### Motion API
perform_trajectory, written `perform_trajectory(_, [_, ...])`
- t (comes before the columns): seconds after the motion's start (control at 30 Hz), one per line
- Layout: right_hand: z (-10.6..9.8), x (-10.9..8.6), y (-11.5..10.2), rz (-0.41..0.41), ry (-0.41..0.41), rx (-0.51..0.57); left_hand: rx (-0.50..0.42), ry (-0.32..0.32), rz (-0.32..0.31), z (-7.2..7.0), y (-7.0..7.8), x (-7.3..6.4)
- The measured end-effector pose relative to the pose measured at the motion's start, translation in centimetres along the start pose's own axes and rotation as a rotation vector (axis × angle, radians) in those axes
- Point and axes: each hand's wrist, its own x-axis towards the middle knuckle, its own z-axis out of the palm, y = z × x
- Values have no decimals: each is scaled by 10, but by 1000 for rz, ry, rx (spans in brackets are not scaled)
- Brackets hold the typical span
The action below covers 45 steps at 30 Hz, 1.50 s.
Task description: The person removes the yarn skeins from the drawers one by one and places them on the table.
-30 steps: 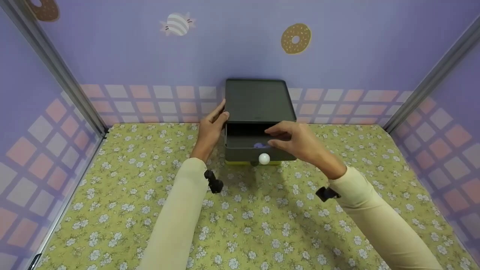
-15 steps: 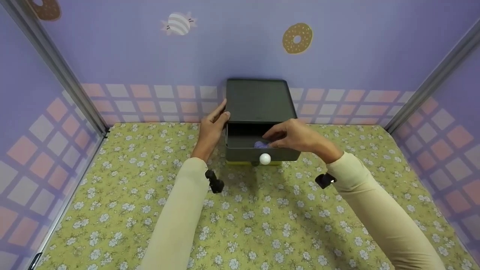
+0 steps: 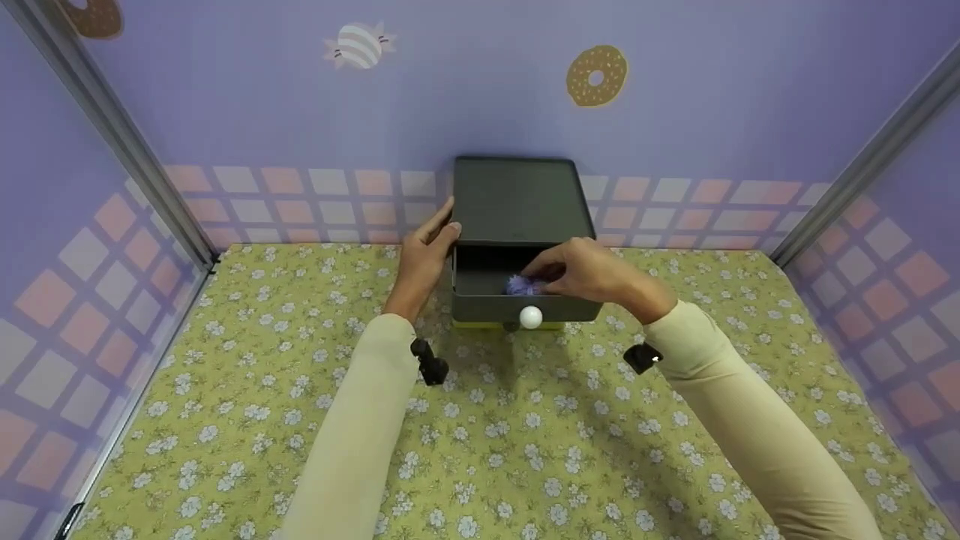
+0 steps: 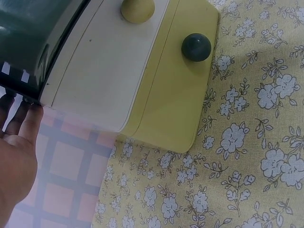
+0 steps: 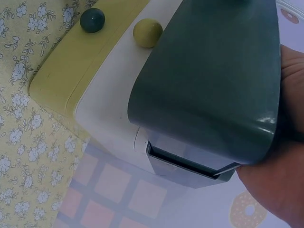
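Observation:
A small drawer cabinet has a dark green top drawer (image 3: 491, 308) pulled out, with a white knob (image 3: 530, 317) on its front. Inside, near the front wall, is a purple fluffy thing (image 3: 519, 285), partly covered by fingers. My right hand (image 3: 592, 274) reaches into the drawer from the right and pinches the fluffy thing between thumb and fingers; in the right wrist view the drawer wall hides the fingertips. At the cabinet's upper left edge, my left hand (image 3: 422, 259) rests with fingers along the side and thumb at the top's front corner.
Below the green tier are a white drawer (image 4: 102, 61) with a yellow knob (image 4: 137, 10) and a yellow drawer (image 4: 173, 95) with a dark green knob (image 4: 196, 47). The cabinet stands on a flowered cloth (image 3: 480, 450) against a purple back wall (image 3: 480, 90).
My right hand has moved left and deeper into the drawer, its fingers closing on the purple fluffy thing, of which more shows now. My left hand has stayed put.

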Motion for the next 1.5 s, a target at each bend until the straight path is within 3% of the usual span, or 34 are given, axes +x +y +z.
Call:
perform_trajectory(0.53, [1,2,2,-44,45,19,-12,-10,-2,0,2,1])
perform_trajectory(0.87, [-4,-5,1,-35,85,77,-31,-29,-47,1,29,-13])
perform_trajectory(1.2, [-20,-14,-6,2,142,107,-11,-21,5,-2,4,1])
perform_trajectory(1.5, [-25,-21,1,-54,272,123,13,-8,17,0,1,-1])
